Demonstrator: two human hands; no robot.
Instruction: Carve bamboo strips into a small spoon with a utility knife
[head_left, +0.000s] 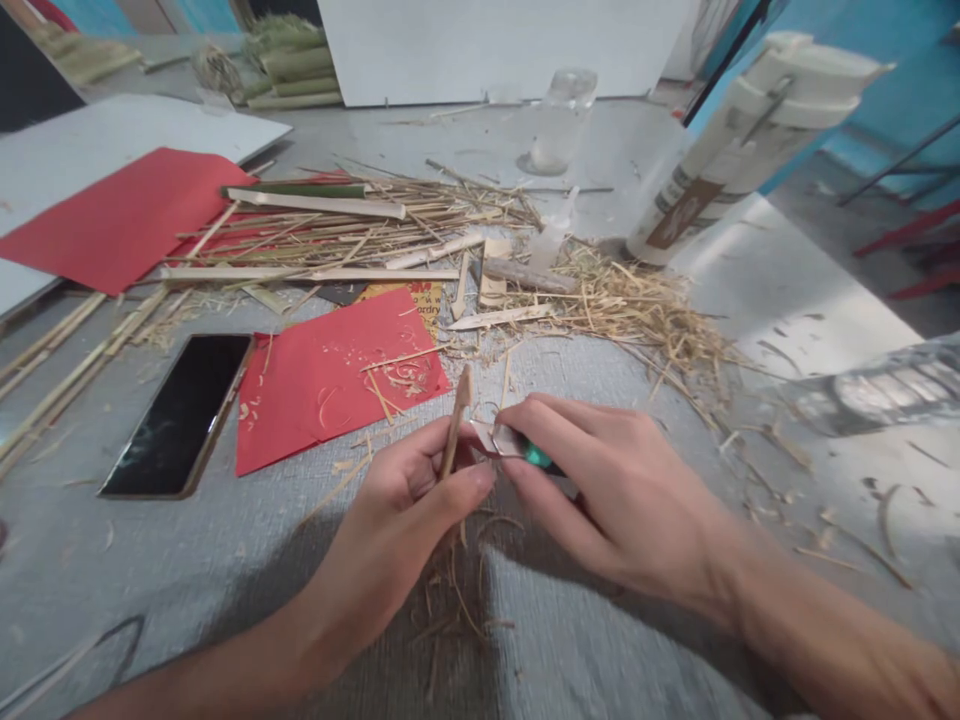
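Note:
My left hand [420, 500] is closed around a thin wooden strip [456, 420], bamboo by its look, which points up and away with a small notched head at its tip. In my right hand [600, 480] is a utility knife [536, 455] with a green part on its handle. The short blade reaches left, against or very near the strip just above my left thumb; exact contact is hard to make out. Thin curled shavings [457, 590] lie on the table below my hands. Beyond them rests a red paper sheet [337, 390] sprinkled with more shavings.
A phone [180, 415] lies at the left. Behind are a pile of straw and split sticks [360, 230], a second red sheet [127, 220] and a clear cup [562, 120]. A tall white bottle [742, 150] stands at the right, near a clear plastic bottle [892, 385] on its side.

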